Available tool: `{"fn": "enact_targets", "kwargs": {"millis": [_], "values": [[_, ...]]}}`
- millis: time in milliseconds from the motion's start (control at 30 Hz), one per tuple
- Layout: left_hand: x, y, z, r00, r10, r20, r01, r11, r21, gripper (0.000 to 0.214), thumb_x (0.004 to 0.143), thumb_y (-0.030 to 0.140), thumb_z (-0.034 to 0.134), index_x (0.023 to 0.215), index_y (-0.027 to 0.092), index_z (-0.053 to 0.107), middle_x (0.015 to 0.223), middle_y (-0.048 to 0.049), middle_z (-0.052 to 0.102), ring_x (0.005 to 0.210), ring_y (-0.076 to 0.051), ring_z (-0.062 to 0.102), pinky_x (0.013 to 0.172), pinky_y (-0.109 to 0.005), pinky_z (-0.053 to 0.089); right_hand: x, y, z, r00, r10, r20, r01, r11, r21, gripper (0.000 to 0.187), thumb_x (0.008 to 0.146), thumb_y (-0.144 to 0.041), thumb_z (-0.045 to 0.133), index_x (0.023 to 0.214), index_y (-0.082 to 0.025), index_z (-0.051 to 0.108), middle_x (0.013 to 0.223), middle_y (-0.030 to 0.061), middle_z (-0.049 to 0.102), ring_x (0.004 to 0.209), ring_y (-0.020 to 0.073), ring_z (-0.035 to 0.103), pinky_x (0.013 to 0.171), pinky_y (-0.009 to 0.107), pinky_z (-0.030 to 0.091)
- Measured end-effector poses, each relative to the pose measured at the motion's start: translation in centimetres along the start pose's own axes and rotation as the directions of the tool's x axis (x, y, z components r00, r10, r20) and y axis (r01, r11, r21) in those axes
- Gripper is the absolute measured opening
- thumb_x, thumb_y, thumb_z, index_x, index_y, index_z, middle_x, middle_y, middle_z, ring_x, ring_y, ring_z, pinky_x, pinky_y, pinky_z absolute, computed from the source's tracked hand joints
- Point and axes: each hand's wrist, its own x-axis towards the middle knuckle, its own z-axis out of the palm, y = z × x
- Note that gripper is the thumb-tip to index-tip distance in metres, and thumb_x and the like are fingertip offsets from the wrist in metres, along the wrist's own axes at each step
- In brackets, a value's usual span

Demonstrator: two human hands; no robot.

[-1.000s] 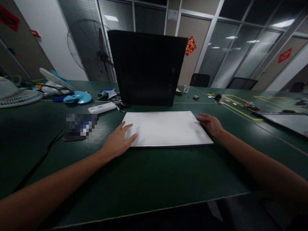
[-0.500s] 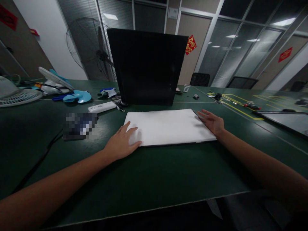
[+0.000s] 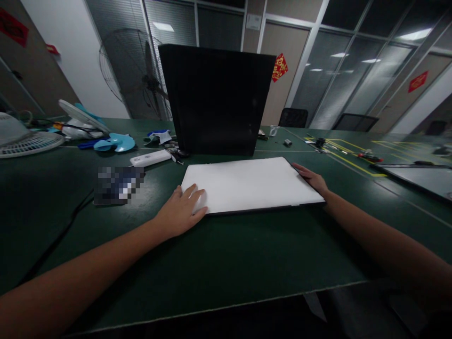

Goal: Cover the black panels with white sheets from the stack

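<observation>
Left of center, a left hand (image 3: 179,211), fingers loosely spread, touches the white panel (image 3: 247,186) at mid-frame; right of center, the right hand (image 3: 315,182) meets its edge, finger grip unclear. Even support from both sides should keep it level.

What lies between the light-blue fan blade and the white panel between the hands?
In the head view, a white oblong device lies between the fan blade and the white panel, with small clutter beside its panel-side end.
</observation>
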Motion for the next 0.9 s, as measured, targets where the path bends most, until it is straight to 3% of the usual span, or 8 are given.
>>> {"fn": "enact_targets", "kwargs": {"millis": [133,300,367,433,533,633,767,900], "values": [[0.0,0.3,-0.7,0.994,-0.022,0.104,0.019,0.999,0.030,0.069,0.099,0.060,0.041,0.157,0.021,0.047,0.165,-0.0164,0.041,0.147,-0.050,0.040,0.118,-0.066,0.036,0.6,0.1,-0.1,0.997,-0.027,-0.077,0.012,0.980,-0.199,0.051,0.088,-0.034,0.060,0.137,-0.025,0.070,0.123,0.0069,0.076,0.108,0.0333,0.071,0.092,0.045,0.057],[0.0,1.2,-1.3,0.995,0.097,0.038,-0.100,0.991,0.089,0.083,0.091,0.076,0.051,0.156,0.023,0.049,0.169,-0.0141,0.034,0.156,-0.048,0.025,0.125,-0.067,0.023,0.0,-0.8,0.4,0.997,0.050,-0.062,-0.061,0.978,-0.201,0.055,0.084,-0.029,0.063,0.137,-0.019,0.071,0.100,0.0094,0.079,0.087,0.0300,0.073,0.080,0.041,0.058],[-0.1,1.5,-1.4,0.982,0.187,0.009,-0.187,0.978,0.094,0.094,0.084,0.081,0.058,0.156,0.021,0.048,0.169,-0.0152,0.035,0.156,-0.045,0.027,0.126,-0.064,0.024,-0.1,-1.2,0.3,0.994,0.110,-0.024,-0.112,0.981,-0.159,0.058,0.082,-0.027,0.063,0.140,-0.018,0.069,0.094,0.0088,0.079,0.076,0.0273,0.071,0.071,0.039,0.058],[-0.1,1.6,-1.5,0.963,0.266,-0.039,-0.262,0.961,0.092,0.087,0.086,0.073,0.065,0.154,0.020,0.050,0.166,-0.0157,0.040,0.153,-0.041,0.036,0.125,-0.061,0.032,0.0,-1.4,0.0,0.991,0.130,0.019,-0.125,0.979,-0.164,0.059,0.081,-0.026,0.063,0.140,-0.020,0.069,0.095,0.0073,0.079,0.071,0.0250,0.069,0.067,0.037,0.056],[-0.2,1.2,-1.7,0.911,0.382,-0.154,-0.369,0.923,0.107,0.056,0.094,0.037,0.066,0.146,0.020,0.056,0.158,-0.0139,0.052,0.143,-0.035,0.051,0.116,-0.055,0.046,0.5,-1.5,-0.5,0.991,0.127,0.041,-0.112,0.958,-0.264,0.055,0.081,-0.028,0.064,0.135,-0.023,0.073,0.096,0.0040,0.079,0.072,0.0235,0.068,0.071,0.036,0.055],[-0.2,0.6,-1.9,0.826,0.490,-0.280,-0.462,0.872,0.163,0.045,0.090,0.012,0.061,0.135,0.019,0.064,0.139,-0.0134,0.067,0.124,-0.031,0.065,0.102,-0.050,0.056,0.8,-1.1,-0.6,0.991,0.133,0.029,-0.115,0.933,-0.341,0.051,0.081,-0.029,0.062,0.131,-0.024,0.075,0.098,0.0022,0.079,0.076,0.0229,0.069,0.075,0.035,0.054],[-0.1,0.3,-1.8,0.721,0.581,-0.378,-0.547,0.812,0.205,0.022,0.095,0.011,0.059,0.111,0.016,0.073,0.107,-0.0101,0.076,0.095,-0.026,0.071,0.078,-0.041,0.061,0.9,-0.2,0.2,0.995,0.085,0.046,-0.063,0.934,-0.352,0.051,0.077,-0.024,0.057,0.124,-0.021,0.077,0.102,0.0045,0.079,0.074,0.0211,0.068,0.072,0.033,0.053],[-0.1,0.6,-1.7,0.693,0.600,-0.400,-0.588,0.791,0.167,0.018,0.099,0.013,0.058,0.100,0.017,0.076,0.092,-0.0057,0.075,0.082,-0.020,0.070,0.069,-0.033,0.058,1.5,0.6,0.3,0.998,0.012,0.069,0.019,0.898,-0.440,0.037,0.079,-0.024,0.053,0.104,-0.020,0.080,0.097,0.0069,0.078,0.078,0.0219,0.068,0.076,0.034,0.054]]}}
